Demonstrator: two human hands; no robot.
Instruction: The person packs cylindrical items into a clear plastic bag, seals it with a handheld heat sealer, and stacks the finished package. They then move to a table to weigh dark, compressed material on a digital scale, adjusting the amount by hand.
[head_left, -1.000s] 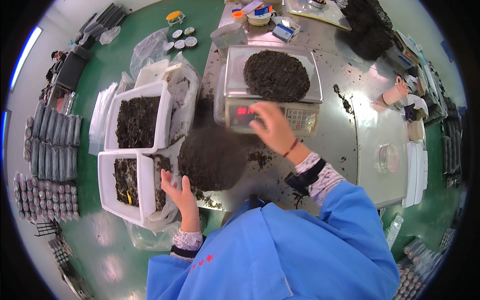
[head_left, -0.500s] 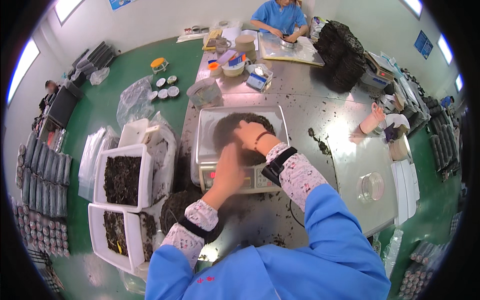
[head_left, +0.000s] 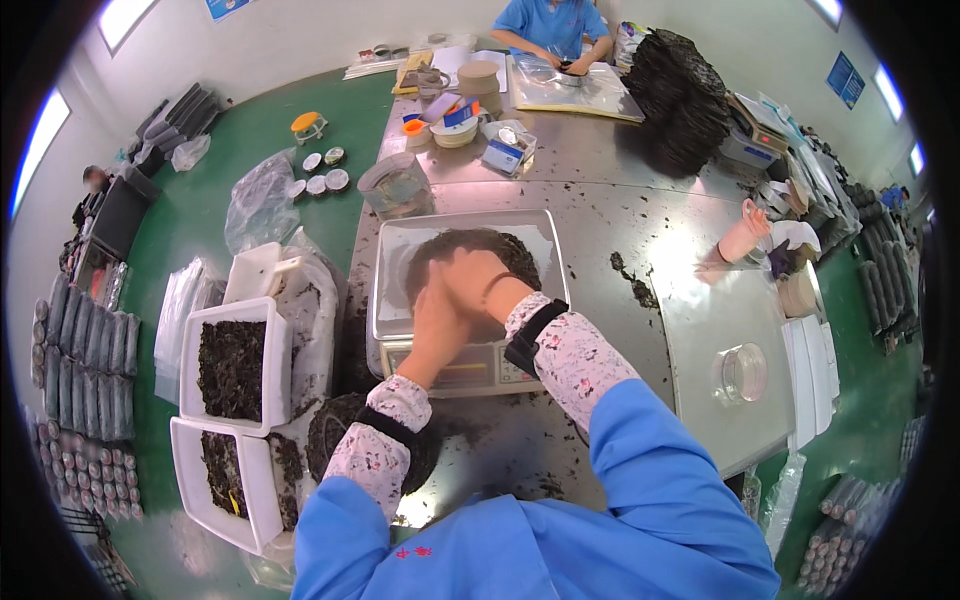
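Observation:
A round cake of dark, dried, leafy material (head_left: 518, 258) lies on the metal pan (head_left: 393, 312) of a weighing scale (head_left: 515, 372) in front of me. My left hand (head_left: 438, 318) and my right hand (head_left: 474, 280) meet over the near left part of this cake. They are side by side and touching or nearly so. Motion smears the fingers, so their grip and anything between them cannot be made out. Beside my left forearm, another dark round cake (head_left: 330, 432) is partly hidden by the sleeve.
White tubs (head_left: 278, 370) of loose dark leaf stand at the left. A clear plastic tub (head_left: 392, 188) is beyond the scale, a clear round dish (head_left: 742, 373) on the right board. Across the table a person (head_left: 552, 30) works near tall stacked dark cakes (head_left: 675, 105).
My left hand has moved up and in against the right hand. My right hand has shifted slightly left and nearer. The whole view has shifted slightly.

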